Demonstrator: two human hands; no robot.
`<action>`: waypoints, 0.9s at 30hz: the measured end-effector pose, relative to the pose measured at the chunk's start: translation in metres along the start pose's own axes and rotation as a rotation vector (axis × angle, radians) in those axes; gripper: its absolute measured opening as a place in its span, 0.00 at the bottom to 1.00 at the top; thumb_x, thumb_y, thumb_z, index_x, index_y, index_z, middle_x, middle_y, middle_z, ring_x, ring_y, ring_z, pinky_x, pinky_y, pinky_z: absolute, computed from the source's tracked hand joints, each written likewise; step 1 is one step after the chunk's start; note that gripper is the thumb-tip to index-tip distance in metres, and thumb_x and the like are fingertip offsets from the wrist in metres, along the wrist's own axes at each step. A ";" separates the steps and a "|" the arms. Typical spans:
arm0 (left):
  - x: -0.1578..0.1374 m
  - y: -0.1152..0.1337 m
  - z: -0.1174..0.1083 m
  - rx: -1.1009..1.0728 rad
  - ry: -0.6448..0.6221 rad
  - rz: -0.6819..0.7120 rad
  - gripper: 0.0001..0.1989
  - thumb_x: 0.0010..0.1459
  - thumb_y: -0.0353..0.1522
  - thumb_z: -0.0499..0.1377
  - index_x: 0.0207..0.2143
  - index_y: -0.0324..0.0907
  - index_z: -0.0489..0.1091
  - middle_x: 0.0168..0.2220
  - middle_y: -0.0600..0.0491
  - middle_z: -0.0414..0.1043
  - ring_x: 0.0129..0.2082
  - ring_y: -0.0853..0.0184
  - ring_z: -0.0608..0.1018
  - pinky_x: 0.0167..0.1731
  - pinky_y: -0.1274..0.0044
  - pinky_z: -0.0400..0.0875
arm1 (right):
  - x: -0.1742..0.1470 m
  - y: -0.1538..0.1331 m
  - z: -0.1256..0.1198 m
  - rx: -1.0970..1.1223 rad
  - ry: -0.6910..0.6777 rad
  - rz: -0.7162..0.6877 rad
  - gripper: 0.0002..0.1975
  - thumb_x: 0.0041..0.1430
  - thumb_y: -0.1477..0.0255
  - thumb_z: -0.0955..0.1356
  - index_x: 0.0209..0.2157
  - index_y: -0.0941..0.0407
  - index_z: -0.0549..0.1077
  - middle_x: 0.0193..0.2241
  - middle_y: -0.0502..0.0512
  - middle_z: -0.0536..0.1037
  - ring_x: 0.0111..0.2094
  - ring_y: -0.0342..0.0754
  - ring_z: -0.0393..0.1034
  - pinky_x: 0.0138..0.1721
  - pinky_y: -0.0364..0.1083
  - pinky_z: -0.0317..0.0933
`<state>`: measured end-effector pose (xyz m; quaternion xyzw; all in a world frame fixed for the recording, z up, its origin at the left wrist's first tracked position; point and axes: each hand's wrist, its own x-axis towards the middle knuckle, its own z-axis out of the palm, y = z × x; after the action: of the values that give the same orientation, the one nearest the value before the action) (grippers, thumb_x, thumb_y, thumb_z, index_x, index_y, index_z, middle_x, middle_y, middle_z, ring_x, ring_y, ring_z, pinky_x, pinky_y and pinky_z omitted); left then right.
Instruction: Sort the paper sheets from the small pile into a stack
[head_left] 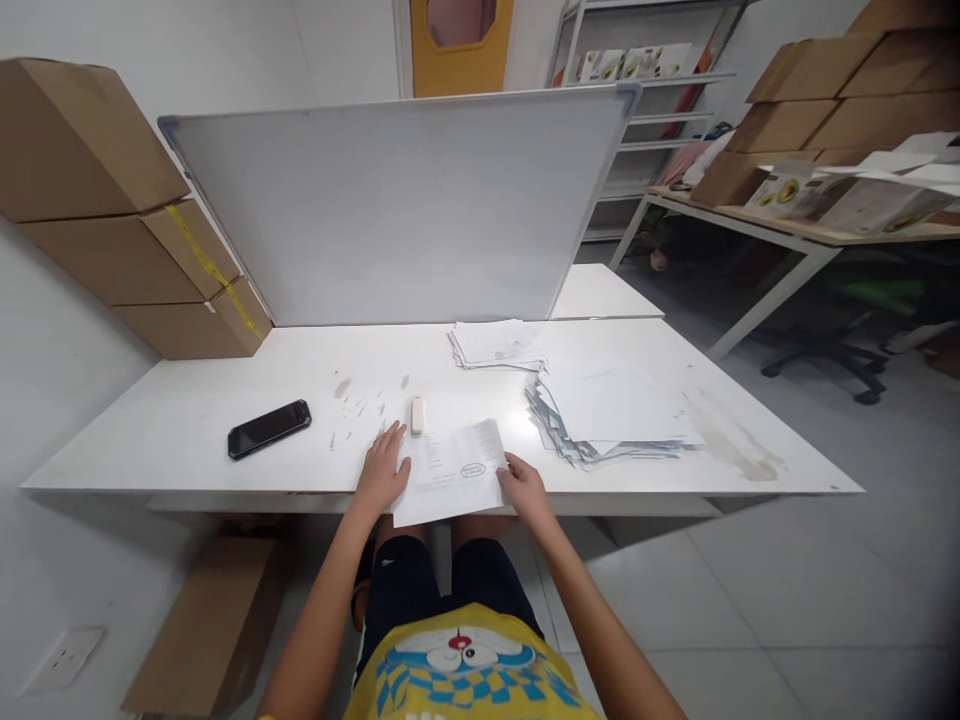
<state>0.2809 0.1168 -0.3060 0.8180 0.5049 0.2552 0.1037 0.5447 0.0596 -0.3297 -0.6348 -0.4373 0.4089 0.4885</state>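
Note:
A printed sheet of paper [446, 475] with a dark oval stamp mark lies at the table's front edge, its near end sticking out over the edge. My left hand [384, 472] rests at its left side, fingers stretched out on the tabletop and the thumb at the paper's edge. On the opposite side, my right hand [523, 487] pinches the sheet's right edge, the fingertips partly hidden. Just beyond the sheet lies a small cream-coloured block [418, 414]. To the right is a large, uneven stack of papers [611, 405], with a smaller stack [496, 343] behind it.
A black phone [268, 430] lies on the left of the white table [180, 410]. Behind stands a whiteboard [405, 210]. Cardboard boxes [82, 140] are piled at the back left, and another box [206, 620] sits on the floor. A second table [750, 220] with boxes stands right.

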 end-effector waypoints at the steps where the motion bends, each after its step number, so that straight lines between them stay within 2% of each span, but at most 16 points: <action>1: 0.004 0.002 0.002 -0.003 -0.001 0.030 0.31 0.60 0.31 0.49 0.65 0.42 0.48 0.65 0.44 0.53 0.64 0.56 0.57 0.60 0.60 0.55 | 0.001 0.000 -0.001 -0.023 0.010 -0.007 0.26 0.45 0.62 0.62 0.44 0.59 0.76 0.31 0.56 0.80 0.34 0.55 0.72 0.38 0.51 0.64; 4: 0.013 0.009 0.004 -0.010 -0.018 0.106 0.29 0.61 0.31 0.48 0.65 0.41 0.50 0.64 0.45 0.55 0.64 0.57 0.57 0.61 0.61 0.54 | 0.005 0.000 -0.006 -0.046 0.026 -0.028 0.23 0.44 0.65 0.62 0.42 0.57 0.77 0.33 0.56 0.80 0.36 0.55 0.72 0.39 0.50 0.64; 9: 0.017 0.012 0.005 -0.069 0.002 0.133 0.27 0.61 0.31 0.47 0.63 0.41 0.54 0.63 0.47 0.58 0.63 0.58 0.59 0.61 0.62 0.55 | 0.007 -0.001 -0.011 -0.009 -0.028 -0.004 0.18 0.43 0.65 0.63 0.35 0.56 0.77 0.33 0.56 0.80 0.36 0.56 0.72 0.38 0.50 0.64; 12: 0.016 0.007 0.009 -0.068 0.008 0.118 0.28 0.61 0.30 0.47 0.64 0.41 0.53 0.63 0.47 0.58 0.64 0.59 0.58 0.61 0.62 0.54 | 0.008 0.004 -0.010 -0.015 -0.014 0.020 0.19 0.45 0.63 0.63 0.36 0.57 0.76 0.35 0.58 0.80 0.38 0.56 0.72 0.38 0.50 0.64; 18: 0.017 -0.001 0.020 -0.047 0.047 -0.052 0.29 0.60 0.32 0.51 0.64 0.39 0.52 0.63 0.43 0.57 0.62 0.55 0.60 0.61 0.60 0.55 | 0.004 0.012 -0.007 -0.046 0.021 0.011 0.20 0.49 0.61 0.62 0.36 0.58 0.75 0.33 0.57 0.79 0.36 0.54 0.70 0.37 0.48 0.62; 23: 0.018 0.003 0.017 -0.034 0.028 0.039 0.27 0.62 0.34 0.49 0.63 0.40 0.54 0.64 0.46 0.56 0.63 0.57 0.59 0.61 0.61 0.54 | 0.004 0.008 -0.007 -0.081 0.041 -0.001 0.19 0.50 0.62 0.61 0.36 0.58 0.75 0.33 0.56 0.79 0.36 0.53 0.70 0.37 0.48 0.61; 27: 0.018 0.003 0.019 -0.027 0.033 0.058 0.23 0.63 0.32 0.47 0.60 0.44 0.62 0.60 0.51 0.63 0.63 0.58 0.60 0.59 0.60 0.58 | 0.003 0.008 -0.007 -0.013 0.061 0.014 0.21 0.50 0.61 0.62 0.40 0.59 0.75 0.37 0.58 0.79 0.38 0.55 0.71 0.39 0.48 0.62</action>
<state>0.2994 0.1333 -0.3147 0.8265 0.4793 0.2781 0.0990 0.5534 0.0599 -0.3371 -0.6531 -0.4202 0.3900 0.4948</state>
